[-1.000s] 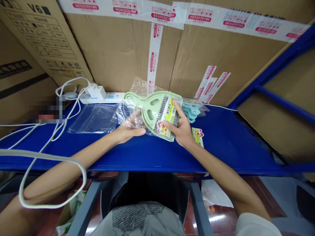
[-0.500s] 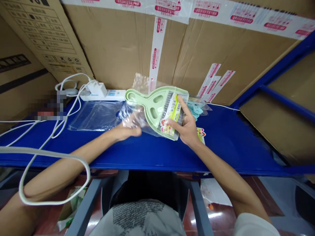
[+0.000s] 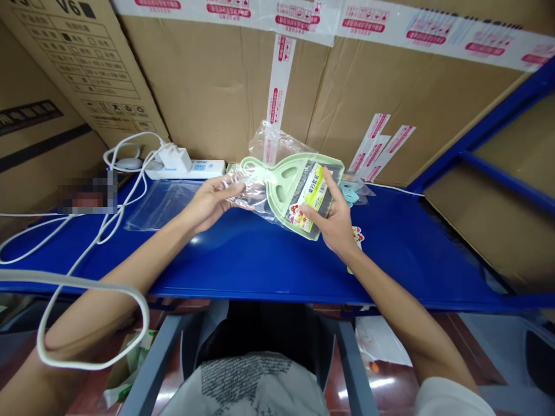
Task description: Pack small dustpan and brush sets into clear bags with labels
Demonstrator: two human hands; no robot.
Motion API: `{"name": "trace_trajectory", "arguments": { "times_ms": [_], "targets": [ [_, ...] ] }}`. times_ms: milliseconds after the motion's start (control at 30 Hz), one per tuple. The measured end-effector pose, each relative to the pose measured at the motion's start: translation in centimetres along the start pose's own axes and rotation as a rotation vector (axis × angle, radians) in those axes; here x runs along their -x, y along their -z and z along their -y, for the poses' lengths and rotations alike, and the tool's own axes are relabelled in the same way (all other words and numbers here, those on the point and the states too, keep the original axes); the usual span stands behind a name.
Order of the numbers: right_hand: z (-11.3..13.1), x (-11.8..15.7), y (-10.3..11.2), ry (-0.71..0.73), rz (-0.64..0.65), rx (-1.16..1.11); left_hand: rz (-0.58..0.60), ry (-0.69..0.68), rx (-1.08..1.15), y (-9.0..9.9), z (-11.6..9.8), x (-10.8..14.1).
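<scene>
A light green dustpan with a dark-bristled brush lying in it is held tilted above the blue table. A yellow and white label with red flower prints covers part of the bristles. My right hand grips the wide end, fingers and thumb over the label side. A clear plastic bag hangs around the narrow handle end and spreads up behind it. My left hand is closed on the bag's crinkled film beside the handle; its fingertips are partly hidden by the film.
A flat clear bag lies left on the blue table. White cables loop over my left forearm, from a power strip. Pale blue items in film and a printed card lie right. Cardboard walls the back.
The dustpan has shifted slightly right. My left hand has risen from below the handle to its left end, where it now pinches the bag film. My right hand keeps its grip.
</scene>
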State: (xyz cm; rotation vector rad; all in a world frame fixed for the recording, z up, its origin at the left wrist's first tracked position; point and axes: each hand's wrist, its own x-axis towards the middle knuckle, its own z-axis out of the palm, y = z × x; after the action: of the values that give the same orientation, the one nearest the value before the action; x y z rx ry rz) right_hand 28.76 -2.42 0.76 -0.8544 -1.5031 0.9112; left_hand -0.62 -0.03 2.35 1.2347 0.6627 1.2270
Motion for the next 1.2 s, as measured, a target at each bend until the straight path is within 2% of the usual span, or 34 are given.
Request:
{"name": "trace_trajectory", "arguments": {
  "times_ms": [133,233,333,433,533,700,867,1033,1200],
  "targets": [
    [-0.2,-0.2,0.4,0.010,0.029,0.083,0.077,0.094,-0.104,-0.8,1.0,0.6],
    [-0.3,-0.4,0.8,0.012,0.061,0.092,0.086,0.120,-0.120,-0.9,1.0,0.8],
    [-0.4,-0.5,0.7,0.003,0.073,0.062,0.054,0.086,-0.040,-0.5,0.5,0.4],
    [-0.3,-0.5,0.5,-0.023,0.097,0.063,-0.047,0.061,0.071,0.3,0.4,-0.4],
    [0.0,-0.5,0.4,-0.031,0.108,0.091,-0.134,0.077,0.077,0.7,0.6,-0.8],
    [0.3,-0.4,0.7,-0.103,0.193,0.096,-0.069,0.152,-0.002,0.1,0.9,-0.5],
    [0.7,-0.4,0.8,-0.209,0.223,0.024,-0.103,0.245,0.014,-0.4,1.4,-0.3],
    [1.1,-0.4,0.9,-0.312,0.235,-0.096,-0.126,0.262,0.046,-0.3,2.0,-0.5],
    [1.0,-0.6,0.9,-0.322,0.219,-0.153,-0.122,0.258,0.075,-0.2,2.4,-0.5]
  ]
}}
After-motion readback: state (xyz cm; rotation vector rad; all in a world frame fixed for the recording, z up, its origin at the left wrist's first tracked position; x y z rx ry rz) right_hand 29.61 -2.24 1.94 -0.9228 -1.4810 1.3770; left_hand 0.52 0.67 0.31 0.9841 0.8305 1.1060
